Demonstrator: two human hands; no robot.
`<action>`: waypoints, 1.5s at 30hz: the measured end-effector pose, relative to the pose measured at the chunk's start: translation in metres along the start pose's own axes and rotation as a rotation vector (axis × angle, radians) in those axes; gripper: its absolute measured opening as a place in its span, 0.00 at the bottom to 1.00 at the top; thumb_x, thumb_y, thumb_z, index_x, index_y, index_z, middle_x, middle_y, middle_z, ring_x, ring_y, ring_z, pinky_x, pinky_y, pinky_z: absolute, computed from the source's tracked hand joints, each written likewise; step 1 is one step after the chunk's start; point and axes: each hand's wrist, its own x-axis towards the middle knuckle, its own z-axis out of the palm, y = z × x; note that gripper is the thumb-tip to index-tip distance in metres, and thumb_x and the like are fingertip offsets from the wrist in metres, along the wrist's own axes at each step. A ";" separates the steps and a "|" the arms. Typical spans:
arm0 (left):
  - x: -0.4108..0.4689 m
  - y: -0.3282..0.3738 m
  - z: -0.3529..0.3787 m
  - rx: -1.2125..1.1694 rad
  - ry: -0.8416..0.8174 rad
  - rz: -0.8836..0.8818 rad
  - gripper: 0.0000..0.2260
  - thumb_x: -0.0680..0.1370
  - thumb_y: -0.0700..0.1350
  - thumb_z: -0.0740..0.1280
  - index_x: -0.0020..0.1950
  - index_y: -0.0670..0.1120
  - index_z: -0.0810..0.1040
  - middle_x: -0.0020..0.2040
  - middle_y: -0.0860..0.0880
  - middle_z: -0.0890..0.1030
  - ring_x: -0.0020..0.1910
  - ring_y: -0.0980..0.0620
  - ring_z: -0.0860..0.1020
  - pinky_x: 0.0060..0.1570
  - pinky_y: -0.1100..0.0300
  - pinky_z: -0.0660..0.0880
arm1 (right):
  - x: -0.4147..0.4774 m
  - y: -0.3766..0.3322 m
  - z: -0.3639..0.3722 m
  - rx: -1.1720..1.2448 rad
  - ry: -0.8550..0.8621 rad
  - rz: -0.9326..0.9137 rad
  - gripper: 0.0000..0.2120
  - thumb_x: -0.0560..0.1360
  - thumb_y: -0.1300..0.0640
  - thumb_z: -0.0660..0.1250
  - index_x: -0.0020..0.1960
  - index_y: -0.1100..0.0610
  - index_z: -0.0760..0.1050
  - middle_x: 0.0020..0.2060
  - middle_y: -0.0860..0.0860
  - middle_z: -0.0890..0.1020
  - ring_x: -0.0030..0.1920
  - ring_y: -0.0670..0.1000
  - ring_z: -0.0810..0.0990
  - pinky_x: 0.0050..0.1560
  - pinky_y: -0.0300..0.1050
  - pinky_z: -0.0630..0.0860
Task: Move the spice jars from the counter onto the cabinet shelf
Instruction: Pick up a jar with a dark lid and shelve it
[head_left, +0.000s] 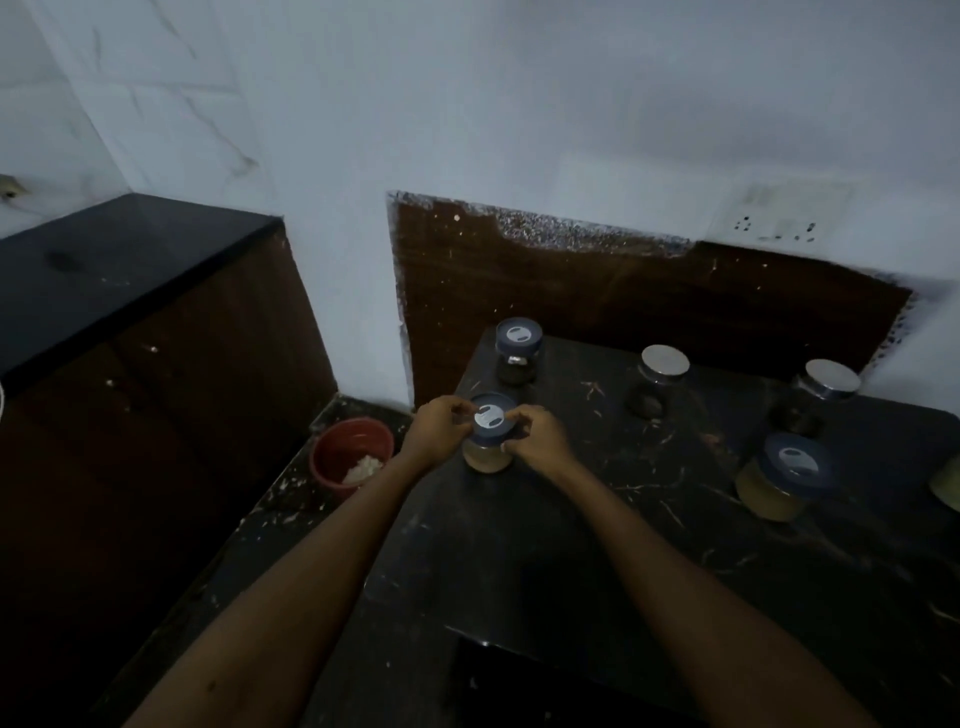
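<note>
A glass spice jar with a blue lid and tan powder (488, 435) stands near the left edge of the dark marble counter (519, 545). My left hand (439, 428) and my right hand (537, 436) grip its lid from both sides. Behind it stands a second blue-lidded jar with dark contents (517, 351). Two steel-lidded jars (660, 379) (818, 395) stand further right near the wall. Another blue-lidded jar with tan powder (782, 478) sits at the right.
A red bucket with white scraps (350, 457) sits on the floor left of the counter. A black-topped wooden cabinet (119, 270) stands at the left. A brown panel (623, 301) backs the counter. A pale object (948, 486) is cut off at the right edge.
</note>
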 end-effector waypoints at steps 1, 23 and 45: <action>0.006 -0.006 0.004 0.031 0.002 -0.008 0.12 0.73 0.40 0.69 0.57 0.44 0.79 0.55 0.46 0.80 0.53 0.49 0.78 0.55 0.51 0.77 | 0.004 0.003 0.004 -0.006 0.008 0.013 0.23 0.66 0.67 0.72 0.59 0.58 0.74 0.61 0.55 0.74 0.62 0.55 0.73 0.63 0.49 0.72; 0.054 -0.019 0.030 0.109 -0.098 -0.090 0.39 0.64 0.38 0.77 0.72 0.42 0.63 0.67 0.41 0.73 0.65 0.44 0.73 0.63 0.54 0.70 | 0.060 0.026 0.008 0.247 -0.164 0.124 0.49 0.62 0.69 0.77 0.75 0.61 0.53 0.71 0.58 0.67 0.70 0.55 0.66 0.69 0.49 0.65; -0.049 0.102 -0.037 -0.418 -0.083 0.368 0.24 0.73 0.58 0.68 0.67 0.51 0.71 0.61 0.51 0.76 0.57 0.58 0.77 0.51 0.67 0.75 | -0.090 -0.065 -0.146 0.483 -0.098 -0.202 0.17 0.66 0.59 0.73 0.51 0.44 0.75 0.47 0.42 0.81 0.45 0.40 0.82 0.38 0.37 0.79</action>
